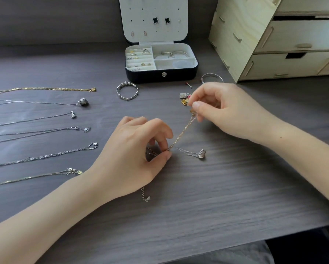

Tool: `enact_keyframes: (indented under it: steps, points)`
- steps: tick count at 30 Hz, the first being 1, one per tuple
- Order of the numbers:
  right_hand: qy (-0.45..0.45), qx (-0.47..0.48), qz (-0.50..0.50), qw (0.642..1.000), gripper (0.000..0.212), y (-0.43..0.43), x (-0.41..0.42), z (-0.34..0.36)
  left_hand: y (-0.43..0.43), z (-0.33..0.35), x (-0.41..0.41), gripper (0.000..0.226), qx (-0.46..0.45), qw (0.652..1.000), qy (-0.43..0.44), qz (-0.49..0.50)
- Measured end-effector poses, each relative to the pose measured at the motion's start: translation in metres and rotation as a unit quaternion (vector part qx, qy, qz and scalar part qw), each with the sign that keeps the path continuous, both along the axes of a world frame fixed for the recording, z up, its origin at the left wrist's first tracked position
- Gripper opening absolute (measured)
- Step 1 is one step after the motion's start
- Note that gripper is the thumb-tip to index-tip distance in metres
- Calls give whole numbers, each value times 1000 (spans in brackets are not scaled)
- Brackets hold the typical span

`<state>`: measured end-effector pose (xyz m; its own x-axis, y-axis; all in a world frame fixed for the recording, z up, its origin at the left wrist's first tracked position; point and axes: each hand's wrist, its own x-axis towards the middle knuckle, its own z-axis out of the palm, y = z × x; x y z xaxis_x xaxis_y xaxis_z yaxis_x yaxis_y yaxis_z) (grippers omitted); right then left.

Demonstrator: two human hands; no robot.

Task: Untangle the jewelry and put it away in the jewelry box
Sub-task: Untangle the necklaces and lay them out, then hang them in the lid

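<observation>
Head view: two bare hands work over the middle of a dark grey wood-grain table [226,197], with jewelry spread around them.
Left hand [133,153]: the heel rests on the table; thumb and index finger are curled together and pinch the lower end of a thin chain.
Right hand [222,109]: it is raised a little above the table; thumb and index finger are closed on the upper end of the same chain, and the other fingers are curled.
Gold-toned chain [182,131]: stretched in a slanted line between the two hands, off the table surface.
Silver necklace with a rounded pendant [200,154]: lies on the table just right of the left fingertips; its chain runs toward the pinch point, and whether it is tangled with the held chain I cannot tell.
Clasp end [145,196]: shows from under the left wrist.
Charm cluster [184,97]: on the table, just left of the right fingers.
Jewelry box [160,76]: open behind the hands, lid upright; rings, earrings and a bangle sit in its compartments.
Beaded bracelet [127,83]: in front of the box, to the left.
Thin bangle [211,73]: beside the box's right front corner.
Row of necklaces [51,155]: six, laid straight and apart at the left.
Wooden drawer unit [274,39]: at the far right.
</observation>
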<state>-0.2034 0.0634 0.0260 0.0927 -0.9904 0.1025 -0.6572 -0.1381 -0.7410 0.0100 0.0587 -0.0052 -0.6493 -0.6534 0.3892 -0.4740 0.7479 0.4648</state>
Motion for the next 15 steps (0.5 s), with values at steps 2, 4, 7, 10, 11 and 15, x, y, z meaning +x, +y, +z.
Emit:
enact_keyframes:
  steps: [2,4,7,10,11,15]
  points:
    - [51,-10,-1,999,9,-2,3,-5,0,1,0,19,10,1000,0,-2]
    - [107,-26,-4,994,9,-3,5,-9,0,1,0,19,21,1000,0,-2]
    - [198,-91,-13,976,12,2,7,-14,1,2,0,20,35,999,3,1]
    - [247,-169,4,954,29,15,9,-12,1,4,0,19,46,999,8,5]
    - [239,-166,26,956,33,21,9,-10,2,4,0,18,51,999,10,9]
    - [248,-134,126,951,34,41,9,-11,3,6,0,18,76,997,9,17]
